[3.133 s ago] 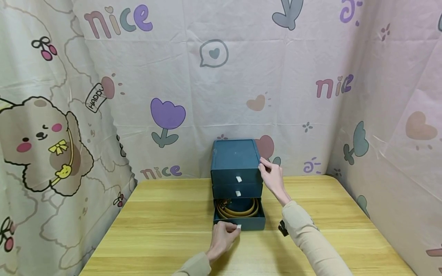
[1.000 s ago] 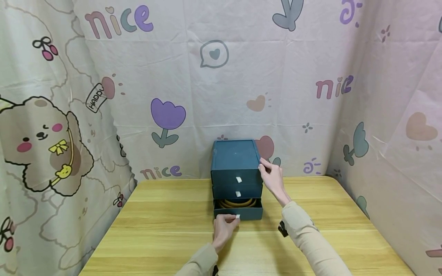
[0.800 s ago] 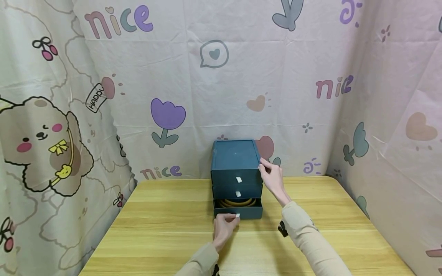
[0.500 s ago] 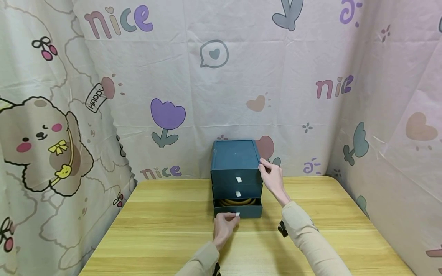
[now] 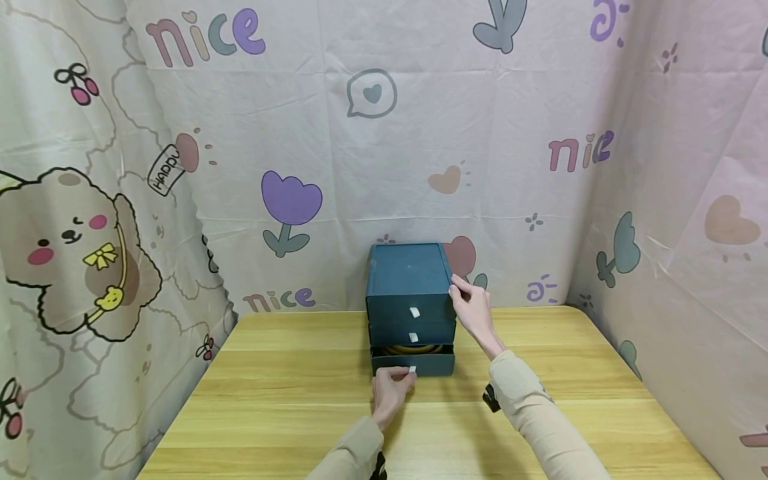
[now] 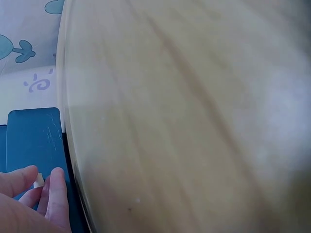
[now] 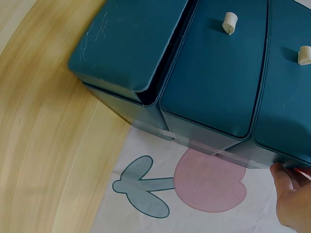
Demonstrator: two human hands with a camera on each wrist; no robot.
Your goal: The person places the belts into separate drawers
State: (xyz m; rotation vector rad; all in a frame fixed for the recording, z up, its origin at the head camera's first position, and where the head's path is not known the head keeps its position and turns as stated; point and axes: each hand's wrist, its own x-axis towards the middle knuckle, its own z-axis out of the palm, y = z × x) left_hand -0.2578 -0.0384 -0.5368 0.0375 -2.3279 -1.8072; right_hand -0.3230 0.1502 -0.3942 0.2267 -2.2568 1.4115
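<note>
A dark teal drawer box [image 5: 410,267] stands at the back of the table, with three drawers stacked in it. Its bottom drawer [image 5: 441,365] sticks out a little. Through the narrow gap above shows part of a coiled tan, belt-like band [image 5: 414,349]; most of it is hidden. My left hand [image 5: 390,393] pinches the white pull tab [image 5: 413,369] of that drawer between thumb and fingers. The fingertips of my right hand [image 5: 474,312] touch the box's upper right edge. In the right wrist view, the right thumb [image 7: 281,175] lies against the box's side.
The two upper drawers are closed, each with a white tab [image 5: 415,312]. Close behind the box hangs a printed white cloth [image 5: 384,167], which also covers both sides. Light wood-grain tabletop [image 5: 288,387] surrounds the box's front and sides.
The bottom drawer has slid back into the box, with my left hand moving forward on its tab. Less of the coiled band shows. My right hand has stayed in place.
</note>
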